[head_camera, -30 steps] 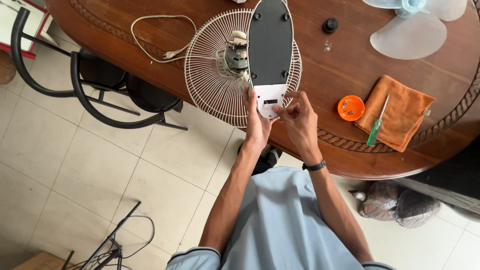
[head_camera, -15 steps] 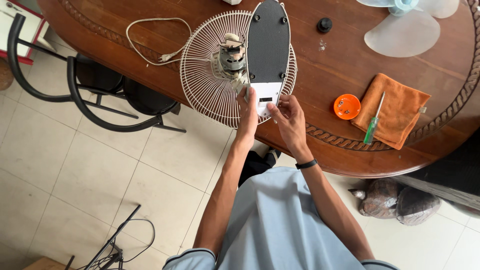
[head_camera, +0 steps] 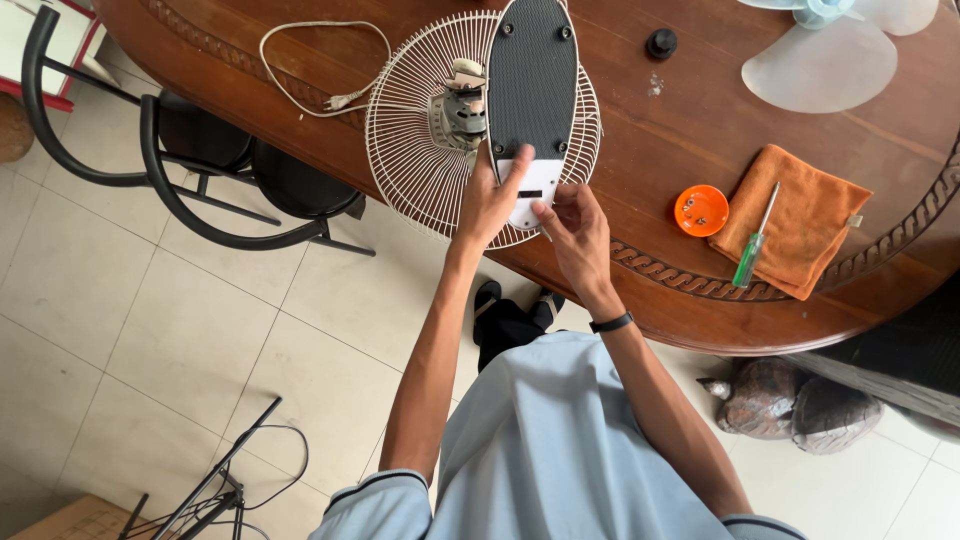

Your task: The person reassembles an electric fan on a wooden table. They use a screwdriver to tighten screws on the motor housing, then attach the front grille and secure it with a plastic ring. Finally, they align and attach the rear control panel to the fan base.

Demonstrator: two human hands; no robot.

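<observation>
Left hand (head_camera: pixel 487 203) has shifted since half a second ago: fingers now spread flat over the white end of the oval black-and-white plastic fan base (head_camera: pixel 531 100), upper centre of frame, instead of gripping its edge. Right hand (head_camera: pixel 573 232) stays just below, fingertips pinched at the white tip; can't tell if anything small sits between them. Base looks steadier, held down.

Base lies across the round white wire fan guard (head_camera: pixel 420 150), grey motor (head_camera: pixel 458 105) beside it. Guard overhangs the near edge of the brown oval wooden table (head_camera: pixel 640 150).

Open tabletop right of the hands before the small orange dish (head_camera: pixel 701 210), orange cloth (head_camera: pixel 805 225) and green-handled screwdriver (head_camera: pixel 752 250). White cord (head_camera: pixel 320 60) upper left, pale fan blade (head_camera: pixel 820 60) upper right.
</observation>
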